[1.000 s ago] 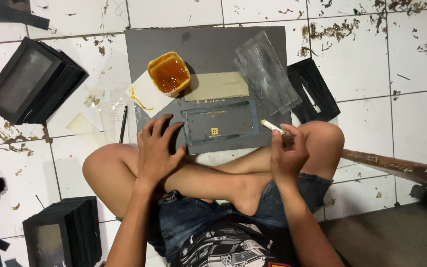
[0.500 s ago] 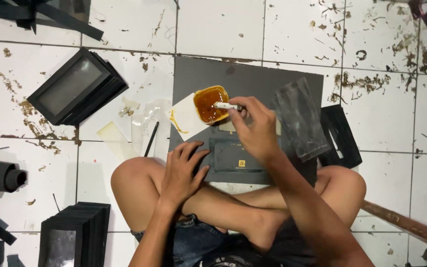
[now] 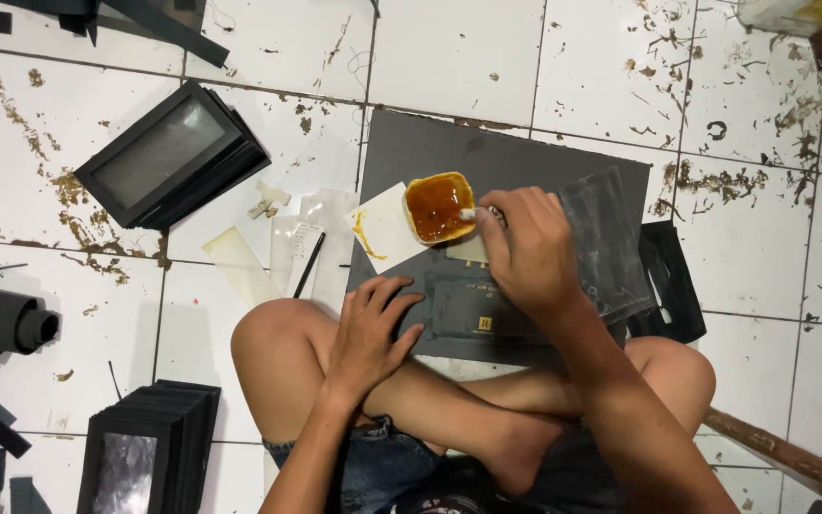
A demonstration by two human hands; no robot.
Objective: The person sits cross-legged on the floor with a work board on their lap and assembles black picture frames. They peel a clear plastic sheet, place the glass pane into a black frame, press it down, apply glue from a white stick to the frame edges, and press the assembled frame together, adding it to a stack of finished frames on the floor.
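Now dipping glue, frame centre.
I see my right hand (image 3: 525, 249) grasping a white stick (image 3: 470, 214) in the orange tub (image 3: 439, 206); left hand (image 3: 370, 335) released flat on the dark box (image 3: 473, 319).

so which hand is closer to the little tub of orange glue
Right. The right hand is just beside the tub of orange glue, holding a small white stick whose tip dips in. The left hand rests lower down, flat on the dark sheet, well short of it.

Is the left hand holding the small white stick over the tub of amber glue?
No; the right hand holds the small white stick at the tub, while the left hand lies flat.
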